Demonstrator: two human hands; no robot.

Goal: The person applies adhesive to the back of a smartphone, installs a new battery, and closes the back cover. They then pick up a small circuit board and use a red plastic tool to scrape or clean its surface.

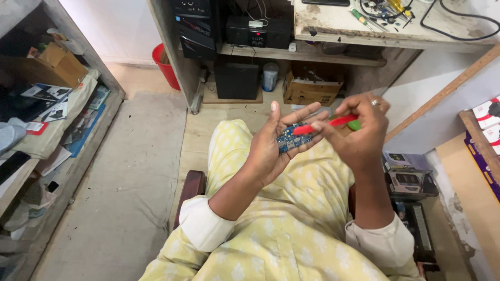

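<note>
My left hand (pixel 273 145) is raised over my lap, palm up, and holds a small blue circuit board (pixel 291 138) on its fingers. My right hand (pixel 359 132), with a ring on one finger, grips a red-handled tool (pixel 325 125) with a green end cap (pixel 354 125). The tool's tip rests on the board. Both hands sit close together above my yellow patterned clothing. The tool's tip is partly hidden by my fingers.
A workbench (pixel 333 23) with screwdrivers and cables stands ahead, with black electronics (pixel 258 32), a cardboard box (pixel 311 86) and a red bucket (pixel 165 65) beneath. Shelves with boxes and papers (pixel 52 99) run along the left. Stacked devices (pixel 409 177) lie at my right.
</note>
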